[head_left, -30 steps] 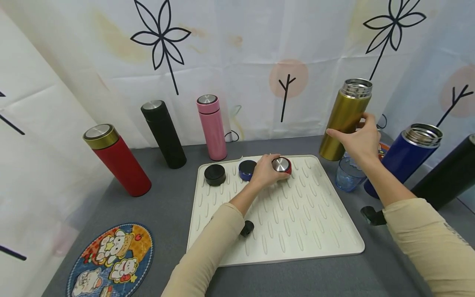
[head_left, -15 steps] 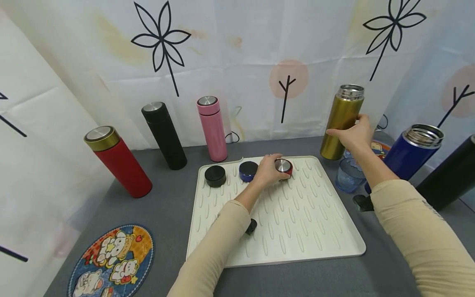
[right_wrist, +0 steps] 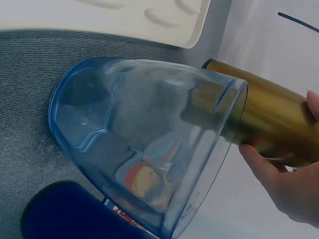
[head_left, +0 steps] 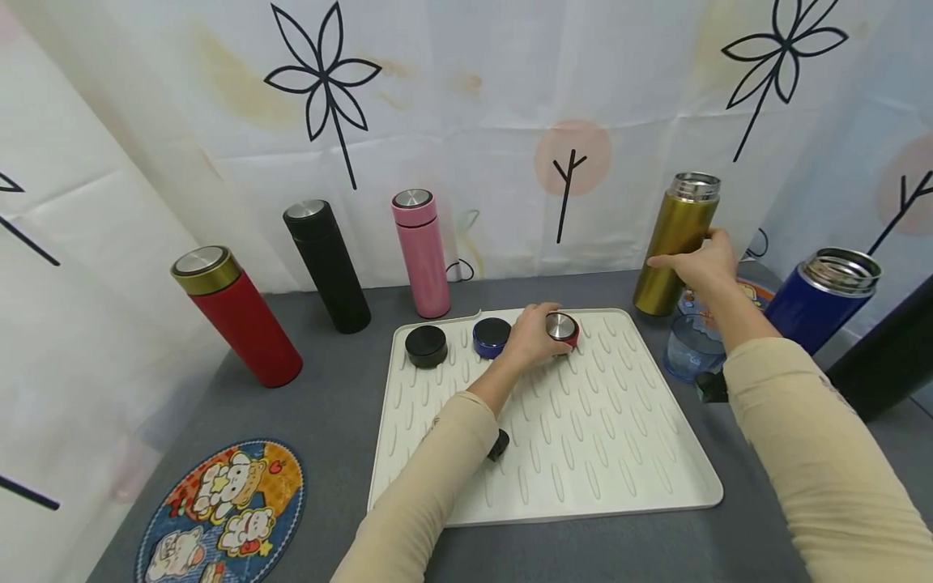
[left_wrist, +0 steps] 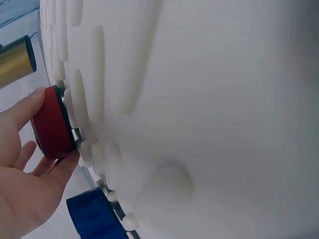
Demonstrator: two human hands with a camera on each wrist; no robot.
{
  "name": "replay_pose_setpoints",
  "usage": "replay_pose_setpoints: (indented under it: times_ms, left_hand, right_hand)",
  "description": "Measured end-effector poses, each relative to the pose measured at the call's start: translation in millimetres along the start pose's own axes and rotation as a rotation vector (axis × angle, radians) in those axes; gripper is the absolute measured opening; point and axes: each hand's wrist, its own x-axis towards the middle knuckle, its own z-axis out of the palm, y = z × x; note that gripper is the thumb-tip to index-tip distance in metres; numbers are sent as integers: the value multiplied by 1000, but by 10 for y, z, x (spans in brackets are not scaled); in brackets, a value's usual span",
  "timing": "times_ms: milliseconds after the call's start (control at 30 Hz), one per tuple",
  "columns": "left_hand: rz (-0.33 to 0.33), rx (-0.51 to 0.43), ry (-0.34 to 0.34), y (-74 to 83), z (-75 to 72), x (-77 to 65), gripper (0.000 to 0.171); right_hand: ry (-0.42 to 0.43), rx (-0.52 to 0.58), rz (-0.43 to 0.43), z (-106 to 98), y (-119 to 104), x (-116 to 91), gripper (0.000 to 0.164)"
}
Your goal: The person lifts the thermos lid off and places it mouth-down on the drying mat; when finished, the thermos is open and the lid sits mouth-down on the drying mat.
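Observation:
My left hand (head_left: 534, 334) pinches a red lid (head_left: 561, 327) with a silver top between thumb and fingers. In the left wrist view the red lid (left_wrist: 52, 124) sits at the surface of the white ribbed mat (left_wrist: 224, 124), near its back edge. Beside that hand lies a blue lid (head_left: 491, 337), and further left a black lid (head_left: 426, 346). With thumb and fingers around its lower half, my right hand (head_left: 703, 263) grips a gold thermos bottle (head_left: 674, 243). Its bare steel mouth faces up. The bottle is nearly upright at the table's back edge.
Red (head_left: 251, 324), black (head_left: 328, 267) and pink (head_left: 423, 255) capped bottles stand at the back left. A clear blue cup (right_wrist: 139, 129) and an uncapped blue bottle (head_left: 824, 295) are beside my right arm, with a dark bottle (head_left: 892, 356) beyond. A round cartoon mat (head_left: 222, 510) lies front left.
The gold bottle's mouth has come down a little and my right forearm has shifted left. My left hand keeps its hold on the red lid. The view has shifted slightly.

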Motion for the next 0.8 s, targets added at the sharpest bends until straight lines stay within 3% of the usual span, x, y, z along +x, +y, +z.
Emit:
replay_pose_setpoints:
  times_ms: [333,800]
  left_hand:
    - [-6,4,7,16,-11,-2,70]
    - [-11,84,23,30,-9,-8,70]
  right_hand:
    - [9,-1,27,36,16,38,98]
    - [-33,-59,20,53,145,109,100]
